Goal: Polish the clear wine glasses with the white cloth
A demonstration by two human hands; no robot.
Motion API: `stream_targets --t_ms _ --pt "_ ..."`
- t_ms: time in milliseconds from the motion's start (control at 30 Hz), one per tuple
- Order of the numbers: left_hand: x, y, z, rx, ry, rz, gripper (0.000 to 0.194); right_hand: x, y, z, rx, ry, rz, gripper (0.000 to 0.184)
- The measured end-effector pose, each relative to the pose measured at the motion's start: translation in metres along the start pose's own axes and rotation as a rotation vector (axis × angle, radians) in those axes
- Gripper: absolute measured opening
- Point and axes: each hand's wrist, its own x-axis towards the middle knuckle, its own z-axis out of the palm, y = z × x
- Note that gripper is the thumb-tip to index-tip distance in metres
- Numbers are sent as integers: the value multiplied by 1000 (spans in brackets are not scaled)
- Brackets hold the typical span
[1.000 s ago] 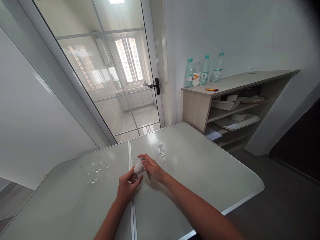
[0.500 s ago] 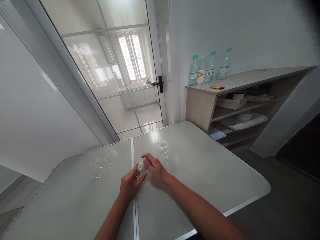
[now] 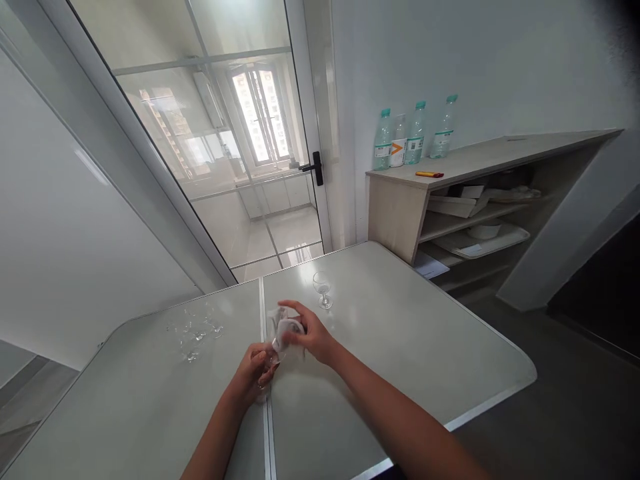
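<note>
Over the table's seam, my left hand (image 3: 249, 373) is closed around a small clear stemmed glass (image 3: 261, 393), whose foot pokes out below the fingers. My right hand (image 3: 316, 339) grips a white cloth or tissue (image 3: 289, 329) between thumb and fingers, against the upper part of that glass. The cloth is slightly blurred and hides much of the bowl. Beyond my right hand a stemmed glass (image 3: 324, 289) stands upright on the table. Several more clear glasses (image 3: 199, 330) are grouped to the left.
The pale table (image 3: 400, 340) has a metal strip (image 3: 270, 440) down its middle. At the back right stands a wooden shelf unit (image 3: 395, 210) with several bottles (image 3: 414, 137) and a yellow-and-red cutter (image 3: 429, 174) on top. A glazed door (image 3: 280, 220) is behind the table.
My left hand has shifted slightly down and left with the glass. The white cloth is now more spread out at my right hand, which has turned and opened a little around it.
</note>
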Motion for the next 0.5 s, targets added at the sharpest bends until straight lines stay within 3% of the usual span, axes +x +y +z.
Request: stream_targets --t_ms 100,233,300,433,500 --pt "6 1 2 -58 36 21 65 9 9 -5 188 229 -10 62" --pt "9 2 4 -134 51 49 69 15 16 -6 174 473 -152 43" --pt "8 0 4 -156 2 73 68 14 19 -2 209 432 -115 42" --pt "4 -7 -3 -143 -84 25 68 9 22 6 358 125 103 45" --pt "3 -9 -9 -136 -97 -29 65 7 20 6 375 77 132 45"
